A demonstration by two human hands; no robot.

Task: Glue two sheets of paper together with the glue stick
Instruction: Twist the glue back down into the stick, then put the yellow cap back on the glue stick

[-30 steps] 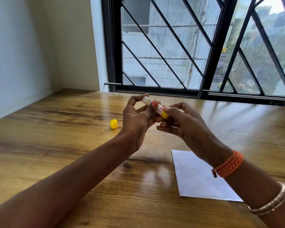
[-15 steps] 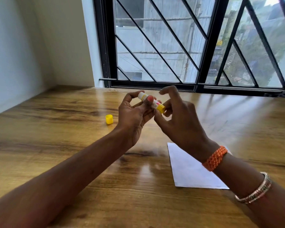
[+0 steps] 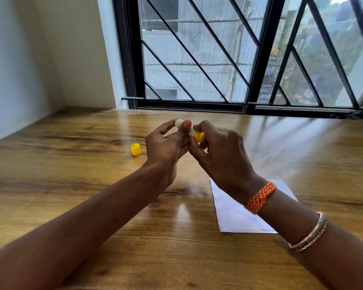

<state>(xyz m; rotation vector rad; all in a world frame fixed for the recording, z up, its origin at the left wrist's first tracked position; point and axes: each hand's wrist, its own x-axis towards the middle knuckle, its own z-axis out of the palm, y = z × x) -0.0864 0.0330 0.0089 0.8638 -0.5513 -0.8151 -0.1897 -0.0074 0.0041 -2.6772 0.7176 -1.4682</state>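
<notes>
While our hands are meeting above the wooden surface (image 3: 71,164), we are holding the glue stick (image 3: 192,132) between them: the left hand (image 3: 166,147) is pinching its white tip end, the right hand (image 3: 220,155) is gripping its yellow base. Its round yellow cap (image 3: 135,149) is lying left of our hands. Flat white paper (image 3: 235,214) is lying under our right wrist.

Glue stick (image 3: 198,136): gripped by left hand (image 3: 166,147) and right hand (image 3: 220,155).
Cap (image 3: 135,149): set on table (image 3: 71,174).
Paper (image 3: 235,214): laid flat.
</notes>
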